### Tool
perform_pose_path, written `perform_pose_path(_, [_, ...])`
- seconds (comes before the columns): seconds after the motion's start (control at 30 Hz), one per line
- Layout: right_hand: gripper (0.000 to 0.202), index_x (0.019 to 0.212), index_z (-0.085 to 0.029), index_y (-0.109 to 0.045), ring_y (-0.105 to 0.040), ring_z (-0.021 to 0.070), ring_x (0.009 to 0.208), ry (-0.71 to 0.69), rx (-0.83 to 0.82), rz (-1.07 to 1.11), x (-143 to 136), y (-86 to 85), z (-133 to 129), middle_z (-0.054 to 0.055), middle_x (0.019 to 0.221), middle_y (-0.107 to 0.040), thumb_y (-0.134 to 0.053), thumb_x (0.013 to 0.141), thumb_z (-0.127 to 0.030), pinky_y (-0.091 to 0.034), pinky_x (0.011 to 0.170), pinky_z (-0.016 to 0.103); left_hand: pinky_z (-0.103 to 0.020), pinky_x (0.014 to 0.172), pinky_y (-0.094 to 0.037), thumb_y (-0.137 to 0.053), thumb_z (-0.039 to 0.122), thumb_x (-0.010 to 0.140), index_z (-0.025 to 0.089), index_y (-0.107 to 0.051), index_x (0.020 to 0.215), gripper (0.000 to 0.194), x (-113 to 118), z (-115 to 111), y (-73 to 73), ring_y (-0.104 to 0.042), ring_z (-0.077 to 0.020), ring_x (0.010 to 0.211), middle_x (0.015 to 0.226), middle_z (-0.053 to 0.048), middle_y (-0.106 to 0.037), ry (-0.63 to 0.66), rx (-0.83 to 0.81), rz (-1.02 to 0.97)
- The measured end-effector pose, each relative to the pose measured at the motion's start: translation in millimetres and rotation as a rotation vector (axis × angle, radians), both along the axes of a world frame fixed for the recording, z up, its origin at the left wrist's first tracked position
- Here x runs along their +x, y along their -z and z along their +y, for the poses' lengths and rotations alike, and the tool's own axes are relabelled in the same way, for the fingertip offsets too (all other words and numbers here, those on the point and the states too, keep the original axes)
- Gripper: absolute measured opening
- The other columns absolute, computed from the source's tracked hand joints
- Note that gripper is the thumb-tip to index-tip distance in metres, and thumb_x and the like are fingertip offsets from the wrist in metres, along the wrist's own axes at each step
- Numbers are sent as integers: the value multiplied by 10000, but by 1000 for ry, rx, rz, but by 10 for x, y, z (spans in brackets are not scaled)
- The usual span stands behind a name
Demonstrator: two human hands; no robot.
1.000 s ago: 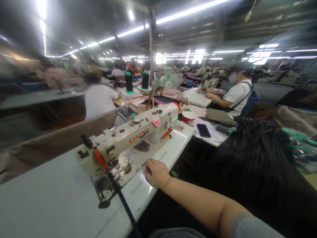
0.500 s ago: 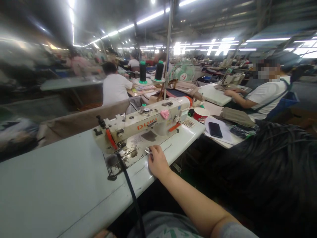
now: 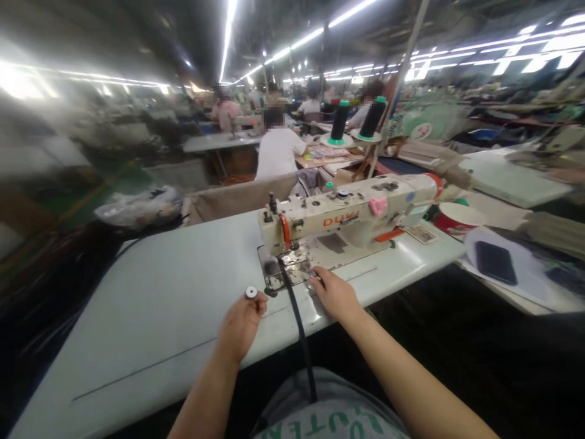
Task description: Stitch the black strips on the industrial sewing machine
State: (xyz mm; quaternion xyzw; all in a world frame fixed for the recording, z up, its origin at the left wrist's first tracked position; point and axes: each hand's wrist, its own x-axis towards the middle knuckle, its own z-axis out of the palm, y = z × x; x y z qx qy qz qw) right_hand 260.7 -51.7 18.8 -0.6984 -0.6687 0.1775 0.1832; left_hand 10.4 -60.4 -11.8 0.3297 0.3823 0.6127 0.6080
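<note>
My left hand (image 3: 241,323) is closed, with a small round bobbin (image 3: 251,292) held at its fingertips above the sewing table (image 3: 183,292). My right hand (image 3: 336,292) rests by the front of the sewing machine (image 3: 338,213), its fingers pinched round a small silvery metal tool (image 3: 314,275) that is mostly hidden. A black strap (image 3: 296,311) runs from under the needle area, over the table edge and down toward my lap. Between my hands lies the machine's needle plate area (image 3: 287,271).
Two black thread cones (image 3: 339,125) stand behind the machine. To the right are a phone (image 3: 496,262) on white paper and a red-and-white round container (image 3: 457,216). A person in white (image 3: 278,149) sits beyond a fabric-lined bin (image 3: 228,201).
My left hand has come up from the bottom edge, now showing the bobbin over the table. The view has swung left; my right hand remains near the machine's needle area.
</note>
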Motion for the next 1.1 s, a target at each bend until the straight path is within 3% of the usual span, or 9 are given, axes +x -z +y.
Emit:
perform_pose_path(0.17, [270,1140,-214,-663,-703,232,983,-39,-55,-89,-160,-31,117,83,1091,-762,-511,1044,-416,-419,772,295,-247,704,-503,-758,282,816,150,-710,792,142,-22,-16,48,-594,-134,782,839,-44,-670,-41,-95,-184])
perform_pose_path(0.37, [263,1147,-211,-656,-716,236,960,-70,-35,-194,-330,-75,324,87,1074,-767,-504,1049,-402,-420,753,302,-241,683,-491,-734,173,806,144,-689,827,58,-51,9,28,-582,-120,747,831,-33,-648,-46,-181,-396])
perform_pose_path(0.63, [316,1155,-189,-655,-723,259,1030,-92,-53,-265,-436,-80,512,133,1075,-771,-450,1065,-413,-465,814,320,-252,693,-493,-756,161,800,134,-685,821,79,-62,10,43,-582,-126,762,848,-40,-639,-18,-200,-414])
perform_pose_path(1.1, [356,1150,-166,-675,-750,273,997,-56,-59,-295,-483,-54,608,156,1030,-780,-459,1054,-432,-509,812,326,-261,698,-495,-742,161,829,141,-687,848,61,-77,20,56,-597,-138,786,861,-43,-647,-29,-227,-452])
